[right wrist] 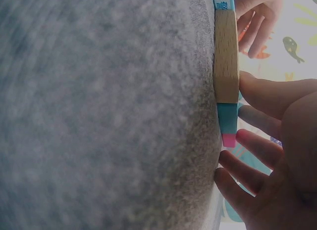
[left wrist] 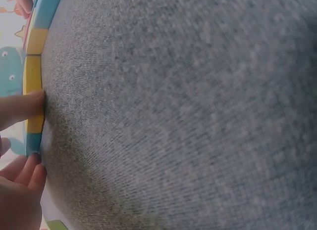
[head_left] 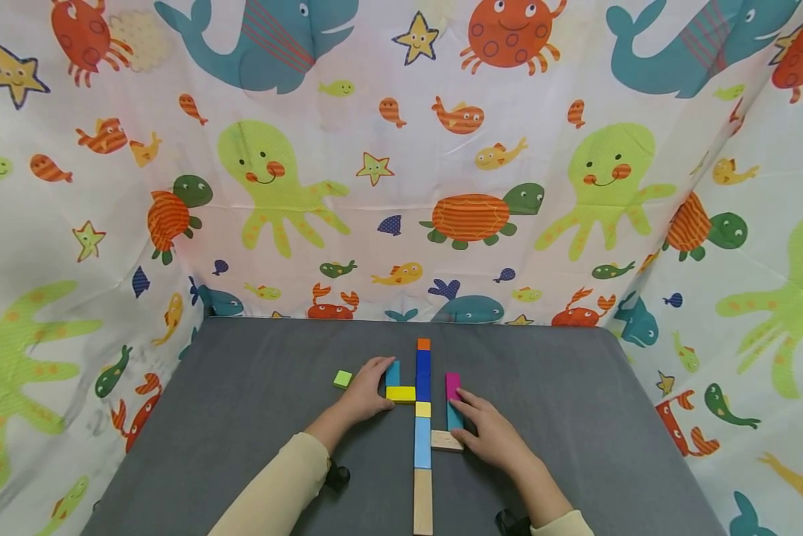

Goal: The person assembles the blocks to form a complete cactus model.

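On the grey table, my left hand [head_left: 361, 392] spans a teal block [head_left: 392, 374] and a flat yellow block [head_left: 401, 395], which meet at a corner. Its thumb touches the near side of the yellow block while the fingertips bear on the teal block's far end. My right hand [head_left: 492, 433] has its fingers spread beside another teal block [head_left: 454, 417], a magenta block [head_left: 453, 385] and a plain wooden block [head_left: 446, 441]. In the right wrist view, the thumb touches the wooden block [right wrist: 226, 57], with fingertips at the teal and magenta blocks.
Between the hands runs a column of blocks: orange [head_left: 424, 344], dark blue [head_left: 423, 376], small yellow [head_left: 423, 409], light blue [head_left: 422, 443] and long wooden [head_left: 423, 502]. A green block [head_left: 343, 380] lies apart at left. A sea-animal cloth [head_left: 388, 201] hangs behind the table.
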A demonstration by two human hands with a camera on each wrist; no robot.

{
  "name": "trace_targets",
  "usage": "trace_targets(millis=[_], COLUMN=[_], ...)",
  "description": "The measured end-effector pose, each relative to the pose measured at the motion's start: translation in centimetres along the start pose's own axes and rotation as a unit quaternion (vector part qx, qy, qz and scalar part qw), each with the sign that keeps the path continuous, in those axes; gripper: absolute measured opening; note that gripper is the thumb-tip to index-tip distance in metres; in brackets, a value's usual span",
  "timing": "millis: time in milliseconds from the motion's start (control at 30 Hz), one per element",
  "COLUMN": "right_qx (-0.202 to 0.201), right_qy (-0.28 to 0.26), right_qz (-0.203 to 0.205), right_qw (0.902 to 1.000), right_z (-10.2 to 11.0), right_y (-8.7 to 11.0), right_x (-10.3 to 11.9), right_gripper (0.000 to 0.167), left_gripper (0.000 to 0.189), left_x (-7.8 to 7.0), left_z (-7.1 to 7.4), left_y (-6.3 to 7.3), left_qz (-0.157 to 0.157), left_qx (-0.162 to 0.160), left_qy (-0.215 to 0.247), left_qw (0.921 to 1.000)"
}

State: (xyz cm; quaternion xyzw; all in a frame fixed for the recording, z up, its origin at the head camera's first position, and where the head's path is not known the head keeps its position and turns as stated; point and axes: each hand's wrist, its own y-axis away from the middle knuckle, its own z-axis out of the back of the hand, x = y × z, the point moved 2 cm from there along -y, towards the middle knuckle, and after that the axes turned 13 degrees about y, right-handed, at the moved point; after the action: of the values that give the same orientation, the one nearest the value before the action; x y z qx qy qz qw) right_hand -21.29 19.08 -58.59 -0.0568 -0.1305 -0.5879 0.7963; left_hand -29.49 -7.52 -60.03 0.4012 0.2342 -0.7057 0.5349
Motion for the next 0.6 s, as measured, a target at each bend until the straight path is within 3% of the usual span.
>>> trace_targets(millis=[233,467,600], right_qx=[0.002,0.003,0.005], right_qy=[-0.001,-0.002,-0.002], right_qz=[-0.004,-0.001,-0.002], right_qw=[1.0,1.0,1.0], right_z=[0.2,0.2,0.1], right_y=[0.1,0.1,0.0], right_x=[0.2,0.2,0.1], right_gripper=[0.061,0.06,0.061], left_gripper=[0.088,0.07,0.059], left_x=[-0.4,0.2,1.1], left_z=[0.5,2.3,3.3], left_y=[0.6,1.0,1.1], left_qz=[-0.01,-0.031,-0.035], left_qx=[-0.012,-0.054,-0.096], left_qy=[0.024,0.023,0.0], left_qw=[0.9996,0.9978,0.9948])
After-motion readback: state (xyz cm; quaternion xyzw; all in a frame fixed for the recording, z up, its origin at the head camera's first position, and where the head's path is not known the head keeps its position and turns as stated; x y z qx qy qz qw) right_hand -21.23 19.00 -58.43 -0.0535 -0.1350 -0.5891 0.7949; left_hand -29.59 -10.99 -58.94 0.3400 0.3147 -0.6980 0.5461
